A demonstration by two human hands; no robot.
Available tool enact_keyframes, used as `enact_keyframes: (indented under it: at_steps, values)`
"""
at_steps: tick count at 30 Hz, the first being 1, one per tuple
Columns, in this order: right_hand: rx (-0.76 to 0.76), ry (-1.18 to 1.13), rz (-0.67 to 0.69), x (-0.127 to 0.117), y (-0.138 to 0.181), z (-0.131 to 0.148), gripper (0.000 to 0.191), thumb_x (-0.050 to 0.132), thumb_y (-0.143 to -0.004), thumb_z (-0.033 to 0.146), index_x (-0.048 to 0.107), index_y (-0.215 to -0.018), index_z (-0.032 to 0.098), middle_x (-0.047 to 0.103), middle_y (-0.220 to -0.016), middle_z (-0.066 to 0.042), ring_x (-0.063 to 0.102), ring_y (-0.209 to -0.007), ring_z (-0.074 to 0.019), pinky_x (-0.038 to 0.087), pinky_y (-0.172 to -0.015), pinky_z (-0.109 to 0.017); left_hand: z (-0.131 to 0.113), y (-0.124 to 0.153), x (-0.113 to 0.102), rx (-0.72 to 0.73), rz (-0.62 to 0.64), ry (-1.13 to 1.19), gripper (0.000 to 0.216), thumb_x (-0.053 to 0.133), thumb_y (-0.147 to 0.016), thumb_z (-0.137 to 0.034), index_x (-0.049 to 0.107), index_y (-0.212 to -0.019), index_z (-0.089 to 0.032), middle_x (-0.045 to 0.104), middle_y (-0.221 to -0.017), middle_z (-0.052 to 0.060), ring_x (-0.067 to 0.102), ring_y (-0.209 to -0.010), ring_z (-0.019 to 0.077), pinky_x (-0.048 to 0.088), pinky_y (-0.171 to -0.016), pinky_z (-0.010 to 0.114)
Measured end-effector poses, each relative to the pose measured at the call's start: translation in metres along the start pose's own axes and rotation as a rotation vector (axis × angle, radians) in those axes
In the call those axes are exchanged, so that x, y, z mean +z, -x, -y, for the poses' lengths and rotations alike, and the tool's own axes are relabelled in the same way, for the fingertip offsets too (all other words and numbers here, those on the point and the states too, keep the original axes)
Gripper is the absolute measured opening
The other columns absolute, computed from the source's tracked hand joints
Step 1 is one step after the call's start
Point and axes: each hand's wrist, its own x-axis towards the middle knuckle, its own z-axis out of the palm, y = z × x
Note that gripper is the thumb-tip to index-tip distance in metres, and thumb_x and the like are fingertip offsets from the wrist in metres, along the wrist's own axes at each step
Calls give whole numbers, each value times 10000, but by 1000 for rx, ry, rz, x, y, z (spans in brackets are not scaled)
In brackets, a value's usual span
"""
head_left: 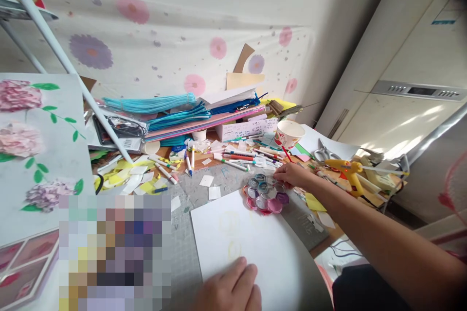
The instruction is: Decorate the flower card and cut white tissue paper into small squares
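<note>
A white sheet of paper (251, 240) lies on a grey cutting mat (189, 248). My left hand (229, 289) rests flat on the sheet's near edge, fingers loosely together, holding nothing. My right hand (294, 174) reaches out to the far right side of a round flower-shaped paint palette (265, 193) with pink and purple wells. Its fingers are curled at the palette's rim; what they hold, if anything, is hidden. Faint yellow marks show on the sheet.
Markers (241, 158) and paper scraps litter the desk. A paper cup (289, 133), scissors (323, 153) and a yellow glue gun (346, 170) lie at the right. Stacked folders (171, 116) stand behind. A flowered board (32, 155) and a white pole (65, 63) are at the left.
</note>
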Motion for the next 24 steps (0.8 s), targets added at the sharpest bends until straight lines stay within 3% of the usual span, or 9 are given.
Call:
enact_keyframes:
  at_steps: [8,11,14,18,24]
  values:
    - [8,-64,27,12,0,13,203,572,-929,302,614,-1042,140,646,-936,-27,625,-722,-119,544,-621,-272,-2,1,-11,33,206,29,260,469,-900,-342,640,-891,-147,723,-1003,94,691,-923,244,586,-683,290]
    - [22,-83,35,15,-1,15,215,568,-930,310,611,-1053,139,647,-963,-36,632,-754,-130,550,-650,-291,-1,-3,-16,8,233,117,208,533,-865,-322,638,-886,-144,723,-992,91,680,-954,228,568,-808,291]
    - [20,-106,39,16,1,16,218,557,-936,324,615,-1039,141,648,-947,-32,628,-739,-125,546,-643,-286,6,-17,-26,-224,338,281,204,575,-825,-286,633,-980,-167,706,-1074,79,657,-1004,208,531,-903,296]
    - [11,-139,43,17,5,16,203,550,-941,321,615,-991,136,637,-846,-6,595,-630,-91,518,-559,-236,23,-40,-34,-618,581,246,308,569,-802,-215,594,-1110,-215,570,-1337,100,536,-1196,277,452,-986,472]
    - [17,-175,25,23,7,16,179,556,-939,305,619,-954,138,633,-802,8,579,-589,-79,507,-533,-219,35,-54,-25,-731,691,218,267,487,-789,-176,547,-1046,-219,472,-1438,89,483,-1192,297,397,-916,536]
